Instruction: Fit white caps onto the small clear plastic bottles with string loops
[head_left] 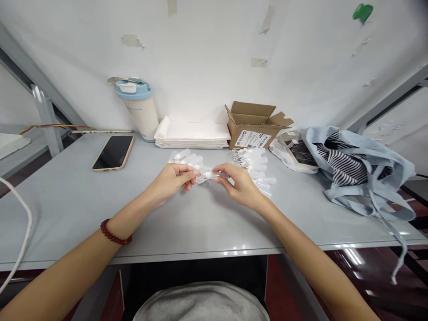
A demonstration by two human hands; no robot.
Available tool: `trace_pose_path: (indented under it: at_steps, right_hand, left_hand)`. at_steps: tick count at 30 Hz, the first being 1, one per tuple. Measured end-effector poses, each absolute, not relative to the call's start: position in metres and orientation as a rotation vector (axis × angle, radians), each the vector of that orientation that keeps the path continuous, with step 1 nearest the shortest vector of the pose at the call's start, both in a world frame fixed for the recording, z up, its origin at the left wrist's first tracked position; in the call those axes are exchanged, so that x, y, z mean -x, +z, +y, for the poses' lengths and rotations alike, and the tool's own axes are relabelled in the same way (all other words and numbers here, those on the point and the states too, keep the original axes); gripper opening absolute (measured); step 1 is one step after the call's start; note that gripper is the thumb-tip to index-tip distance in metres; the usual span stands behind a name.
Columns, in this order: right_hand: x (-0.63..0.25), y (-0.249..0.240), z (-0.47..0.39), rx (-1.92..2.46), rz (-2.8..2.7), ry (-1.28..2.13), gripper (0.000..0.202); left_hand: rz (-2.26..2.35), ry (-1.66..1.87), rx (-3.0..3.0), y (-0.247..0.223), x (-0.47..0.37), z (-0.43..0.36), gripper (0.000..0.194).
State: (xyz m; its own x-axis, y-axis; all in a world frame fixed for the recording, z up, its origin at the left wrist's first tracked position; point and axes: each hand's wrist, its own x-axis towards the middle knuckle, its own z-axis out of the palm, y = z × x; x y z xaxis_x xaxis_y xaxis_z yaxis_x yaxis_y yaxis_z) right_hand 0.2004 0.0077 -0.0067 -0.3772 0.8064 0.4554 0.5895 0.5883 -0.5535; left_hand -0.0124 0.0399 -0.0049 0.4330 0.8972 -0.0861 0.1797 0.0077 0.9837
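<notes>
Above the middle of the table, my right hand grips a small clear plastic tube with a white cap, lying roughly level. My left hand is closed in a pinch at the cap end, where a thin white cord loops down. My fingers partly hide what the left one pinches. Just behind my left hand lies a group of similar white-capped tubes. More clear tubes with white cords lie in a row behind and beside my right hand.
Along the back stand a tumbler, a stack of white paper or foam sheets and an opened cardboard box. A phone lies at left. At right are a plastic-wrapped item and a blue cloth bag, its strap hanging over the edge.
</notes>
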Motion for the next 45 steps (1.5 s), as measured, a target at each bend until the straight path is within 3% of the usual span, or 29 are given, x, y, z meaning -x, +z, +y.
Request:
trace_pose_path:
  at_steps: [17, 25, 45]
  right_hand:
    - [-0.193, -0.015, 0.005, 1.078, -2.088, 0.263, 0.015]
    - [-0.199, 0.001, 0.007, 1.243, -2.07, 0.53, 0.023]
    - [-0.196, -0.012, 0.004, 1.11, -2.104, 0.278, 0.023]
  left_hand:
    - [1.082, 0.785, -1.602, 0.0, 0.007, 0.033, 0.026]
    - [1.007, 0.867, -1.611, 0.004, 0.01, 0.033, 0.025]
    - [1.069, 0.821, -1.653, 0.001, 0.008, 0.028, 0.027]
